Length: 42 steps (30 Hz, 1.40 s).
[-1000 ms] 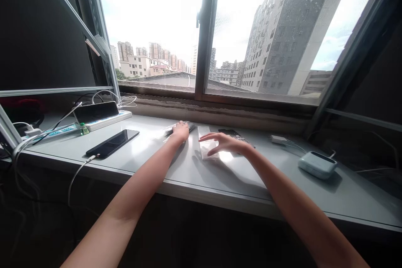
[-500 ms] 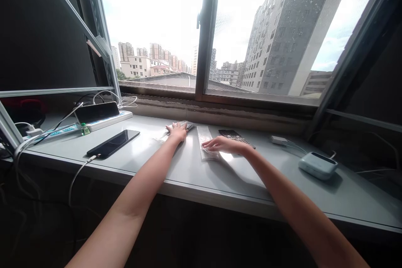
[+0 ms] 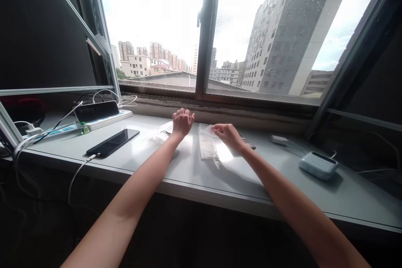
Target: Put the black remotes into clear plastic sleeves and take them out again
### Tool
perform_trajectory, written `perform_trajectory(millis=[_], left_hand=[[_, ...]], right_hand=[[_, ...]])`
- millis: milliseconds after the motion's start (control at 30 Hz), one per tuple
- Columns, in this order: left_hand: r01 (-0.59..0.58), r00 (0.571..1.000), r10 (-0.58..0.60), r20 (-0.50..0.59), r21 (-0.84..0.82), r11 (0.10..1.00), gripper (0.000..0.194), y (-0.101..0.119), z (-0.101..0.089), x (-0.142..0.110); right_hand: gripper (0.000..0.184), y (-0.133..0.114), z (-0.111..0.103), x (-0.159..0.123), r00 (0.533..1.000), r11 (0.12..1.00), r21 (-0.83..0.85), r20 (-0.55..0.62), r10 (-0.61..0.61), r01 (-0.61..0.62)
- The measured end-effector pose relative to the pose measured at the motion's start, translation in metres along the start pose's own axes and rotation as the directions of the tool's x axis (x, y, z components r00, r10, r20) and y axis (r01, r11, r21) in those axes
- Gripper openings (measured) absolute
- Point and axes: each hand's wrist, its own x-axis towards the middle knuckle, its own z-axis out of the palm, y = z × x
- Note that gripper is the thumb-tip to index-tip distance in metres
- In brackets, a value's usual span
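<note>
In the middle of the desk, between the two hands, a flat clear packet is lying with its long axis running away from the person toward the window, its far end leaning slightly left. The right hand is the nearer one: it is reaching in from the right, its thumb and fingertips closing on the loose, thin flap at the packet's far end, while the near end is resting flat on the desk. The left hand is standing apart from the packet, to the left of that same far end, its fingers curling with the back turned to view; whether it is gripping anything, I cannot tell. Crumpled clear wrapping is lying just left of it, and a dark keyed device is showing partly behind the right hand.
</note>
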Motion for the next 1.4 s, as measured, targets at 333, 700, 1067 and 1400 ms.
perform_trajectory(millis=[333,700,1067,1400], left_hand=[[-0.200,0.953,0.275,0.126,-0.416,0.887,0.049,0.080,-0.018,-0.036],[-0.122,0.962,0.195,0.191,-0.339,0.933,0.023,0.071,-0.010,-0.035],[-0.314,0.892,0.389,0.229,-0.303,0.900,0.010,0.078,-0.027,-0.039],[-0.278,0.905,0.360,0.227,-0.325,0.904,0.016,0.072,-0.018,-0.037]], right_hand=[[0.030,0.006,0.006,0.001,0.970,0.999,0.041,-0.242,0.000,0.010],[0.028,-0.005,0.002,-0.003,0.989,1.000,0.012,-0.145,0.028,-0.027],[0.045,-0.014,-0.011,-0.002,0.938,0.918,-0.192,-0.087,0.337,-0.347],[0.036,-0.017,-0.008,-0.005,0.966,0.939,-0.227,-0.081,0.245,-0.257]])
